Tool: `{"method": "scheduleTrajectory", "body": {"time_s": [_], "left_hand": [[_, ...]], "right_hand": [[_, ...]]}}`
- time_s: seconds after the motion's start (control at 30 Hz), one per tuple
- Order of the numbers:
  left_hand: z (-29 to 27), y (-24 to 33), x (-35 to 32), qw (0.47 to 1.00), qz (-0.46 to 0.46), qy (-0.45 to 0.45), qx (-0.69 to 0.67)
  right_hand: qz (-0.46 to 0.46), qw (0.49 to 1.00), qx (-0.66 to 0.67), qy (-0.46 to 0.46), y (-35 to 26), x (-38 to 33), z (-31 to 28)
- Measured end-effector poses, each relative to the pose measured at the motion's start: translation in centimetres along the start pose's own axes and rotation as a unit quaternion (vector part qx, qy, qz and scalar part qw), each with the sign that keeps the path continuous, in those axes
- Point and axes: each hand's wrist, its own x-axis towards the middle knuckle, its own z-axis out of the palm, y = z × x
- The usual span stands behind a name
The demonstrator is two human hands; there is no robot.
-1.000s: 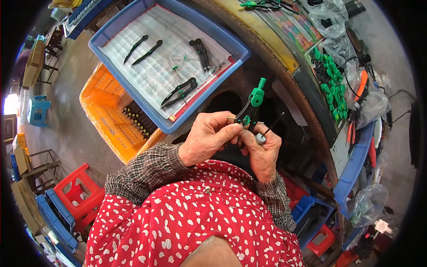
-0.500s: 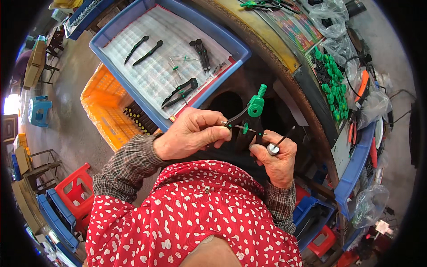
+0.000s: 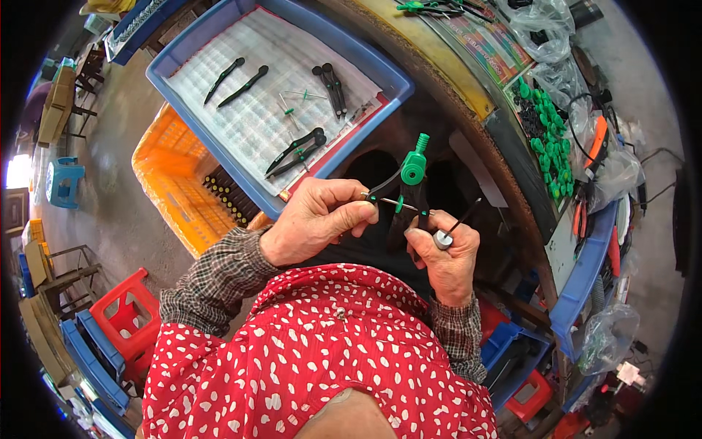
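Observation:
A drawing compass with a green head [image 3: 414,167] and black legs is held up over my lap, its ribbed green handle pointing away. Between the legs runs a thin metal rod with a green adjusting wheel [image 3: 399,204]. My left hand [image 3: 322,218] pinches the left leg where the rod enters. The right leg is gripped by my right hand [image 3: 447,256], close to the rod's other end. Also tucked in the right hand is a tool with a round silver end [image 3: 443,240] and a thin dark shaft; its exact kind I cannot make out. The leg tips are hidden.
A blue tray [image 3: 164,73] ahead holds several black compass legs [image 3: 243,86] and rods with green wheels. An orange crate [image 3: 157,172] stands beside it. On the bench at right lie green compass heads [image 3: 547,146], orange-handled pliers [image 3: 598,139] and plastic bags.
The compass and my right hand have shifted slightly left, the green head tilting a little more upright. My left hand has barely moved. Both grips stay closed.

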Motion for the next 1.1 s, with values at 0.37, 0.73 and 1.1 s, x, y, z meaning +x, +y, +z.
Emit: {"method": "scheduleTrajectory", "body": {"time_s": [0.37, 0.73, 1.1], "left_hand": [[3.0, -3.4, 1.1, 0.991, 0.02, 0.055, -0.124], [2.8, -3.1, 1.8, 0.992, 0.02, 0.026, -0.121], [-2.2, 2.9, -0.7, 0.993, -0.005, -0.088, 0.077]], "right_hand": [[-0.001, 0.998, 0.054, 0.021, 1.5, 0.2, 1.6], [-0.014, 1.0, 0.023, 0.015, 1.4, 0.5, 1.2], [-0.082, 0.989, -0.098, -0.073, -2.0, -0.4, -2.0]]}}
